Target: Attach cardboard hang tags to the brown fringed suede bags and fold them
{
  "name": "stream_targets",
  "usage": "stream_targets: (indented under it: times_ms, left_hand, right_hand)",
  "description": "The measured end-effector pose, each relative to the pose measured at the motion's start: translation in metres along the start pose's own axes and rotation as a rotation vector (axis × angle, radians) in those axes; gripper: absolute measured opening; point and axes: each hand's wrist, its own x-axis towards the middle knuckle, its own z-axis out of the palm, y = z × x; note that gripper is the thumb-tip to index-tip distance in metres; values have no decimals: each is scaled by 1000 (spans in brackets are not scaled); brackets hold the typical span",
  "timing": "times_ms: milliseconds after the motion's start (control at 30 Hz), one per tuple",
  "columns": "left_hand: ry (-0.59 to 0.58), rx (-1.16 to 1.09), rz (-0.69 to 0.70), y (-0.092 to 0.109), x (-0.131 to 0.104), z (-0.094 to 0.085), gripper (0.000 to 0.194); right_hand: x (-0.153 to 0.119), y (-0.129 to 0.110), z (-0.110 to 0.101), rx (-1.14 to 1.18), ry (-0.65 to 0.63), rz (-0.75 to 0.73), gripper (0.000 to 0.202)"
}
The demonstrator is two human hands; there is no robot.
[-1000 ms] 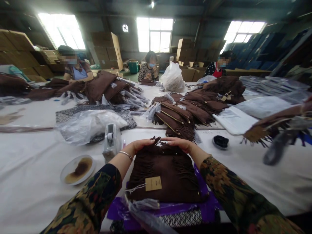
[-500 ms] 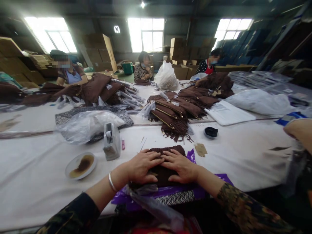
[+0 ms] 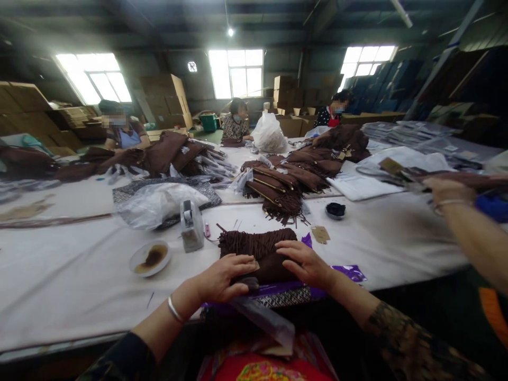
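Note:
A dark brown fringed bundle point(image 3: 257, 245) lies at the table's near edge, its fringe gathered along the far side. My left hand point(image 3: 223, 278) rests on the bundle's left part, fingers stretched out. On its right part lies my right hand point(image 3: 305, 263), fingers spread and pointing left. A small tan tag shows by my left fingertips. Beneath the bundle are purple plastic point(image 3: 351, 272) and a black-and-white patterned strip point(image 3: 283, 298). A clear plastic piece point(image 3: 265, 320) hangs toward my lap.
Left are a tape dispenser point(image 3: 191, 227) and a dish with brown residue point(image 3: 151, 259). Beyond lie brown fringed items point(image 3: 273, 185) and a plastic bag point(image 3: 159, 201). A black-filled small dish point(image 3: 335, 210) stands right. Another person's arm point(image 3: 468, 227) reaches in from the right, holding brown material.
My hands have moved apart, uncovering more of the bundle and its fringe. The view has tilted up a little. The other person's arm now extends farther in at the right with brown material.

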Motion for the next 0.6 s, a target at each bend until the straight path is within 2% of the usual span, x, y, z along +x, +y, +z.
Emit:
stream_targets:
  times_ms: [67,133,200,233,300,467,533,600]
  left_hand:
    - [234,-137,-128,-5,-1,-9,44]
    - [553,-309,-424,-19,-1,-12,33]
    - [783,-481,-734,-39,-3,-11,28]
    - [832,-559,-844,-49,-4,-9,28]
    - [864,-675,-956,-66,-6,-3,31]
    - [903,-909,-1035,-89,4,-3,32]
    - [903,-955,-1054,-99,12,-7,29]
    - [905,-957,-1064,-111,20,-12,27]
  right_hand:
    - [7,3,-3,50,112,80,33]
    - [13,6,-5,91,206,147,33]
    - [24,10,-4,121,253,208,33]
    - [32,11,-2,132,253,234,33]
    - [57,14,6,149,214,266,36]
    - [147,12,51,166,-2,216,33]
    - [174,10,69,169,-21,174,32]
    - [190,8,82,169,3,138,33]
